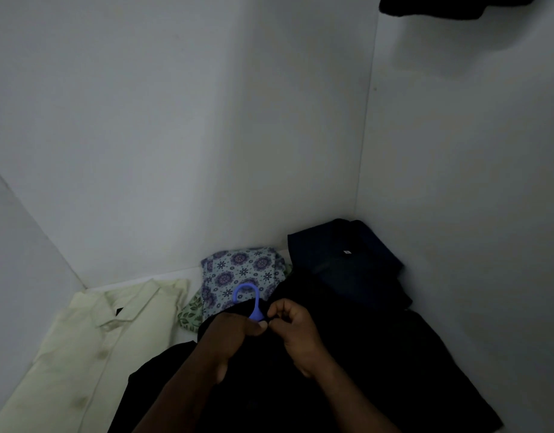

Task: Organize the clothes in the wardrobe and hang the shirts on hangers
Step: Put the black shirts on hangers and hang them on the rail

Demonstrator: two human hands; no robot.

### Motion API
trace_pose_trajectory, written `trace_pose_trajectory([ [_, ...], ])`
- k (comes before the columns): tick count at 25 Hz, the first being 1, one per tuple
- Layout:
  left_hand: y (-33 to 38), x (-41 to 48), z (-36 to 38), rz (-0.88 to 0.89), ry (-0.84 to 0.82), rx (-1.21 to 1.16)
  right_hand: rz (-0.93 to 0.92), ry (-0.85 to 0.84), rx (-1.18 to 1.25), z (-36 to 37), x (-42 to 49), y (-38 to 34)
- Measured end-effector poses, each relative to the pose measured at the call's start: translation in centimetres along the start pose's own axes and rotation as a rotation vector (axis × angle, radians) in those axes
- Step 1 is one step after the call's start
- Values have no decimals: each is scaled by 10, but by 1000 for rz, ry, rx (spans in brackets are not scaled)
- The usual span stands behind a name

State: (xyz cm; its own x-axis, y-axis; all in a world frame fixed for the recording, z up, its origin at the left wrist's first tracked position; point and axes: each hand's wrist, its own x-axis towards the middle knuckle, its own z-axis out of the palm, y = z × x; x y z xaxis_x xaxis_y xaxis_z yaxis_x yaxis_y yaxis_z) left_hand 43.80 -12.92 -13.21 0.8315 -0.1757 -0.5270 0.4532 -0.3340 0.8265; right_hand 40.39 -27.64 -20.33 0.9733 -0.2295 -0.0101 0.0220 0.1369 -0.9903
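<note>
**Black shirt on blue hanger, wardrobe corner**

Head view, dim light. Large black shirt (pixel 378 370) lies spread across the bottom of the white wardrobe (pixel 175 151), nearest the camera. Hook of a blue plastic hanger (pixel 247 300) sticks up from its collar. Left hand (pixel 235 335) is curled round the collar fabric at the hook's base. Right hand (pixel 296 329) pinches the collar just beside it, fingertips together. Pale cream button-up shirt (pixel 97 339) lies flat at left. Behind are a folded purple floral cloth (pixel 241 276) and a folded dark navy garment (pixel 341 260).

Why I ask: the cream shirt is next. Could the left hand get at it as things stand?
Probably yes: the cream shirt lies uncovered just beside the left hand, though that hand grips the black shirt.
</note>
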Motion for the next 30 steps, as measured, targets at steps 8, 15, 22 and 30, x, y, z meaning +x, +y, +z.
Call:
trace_pose_trajectory([
  [8, 3, 3, 10, 106, 187, 66, -59, 24, -36, -2, -7, 3],
  [15, 3, -5, 10, 58, 191, -22, -34, 64, -32, -3, -7, 3],
  [22, -6, -2, 14, 132, 239, 147, -100, 101, -60, -1, -9, 6],
  [30, -16, -3, 12, 73, 213, 1, -149, 100, -189, -2, -9, 10],
])
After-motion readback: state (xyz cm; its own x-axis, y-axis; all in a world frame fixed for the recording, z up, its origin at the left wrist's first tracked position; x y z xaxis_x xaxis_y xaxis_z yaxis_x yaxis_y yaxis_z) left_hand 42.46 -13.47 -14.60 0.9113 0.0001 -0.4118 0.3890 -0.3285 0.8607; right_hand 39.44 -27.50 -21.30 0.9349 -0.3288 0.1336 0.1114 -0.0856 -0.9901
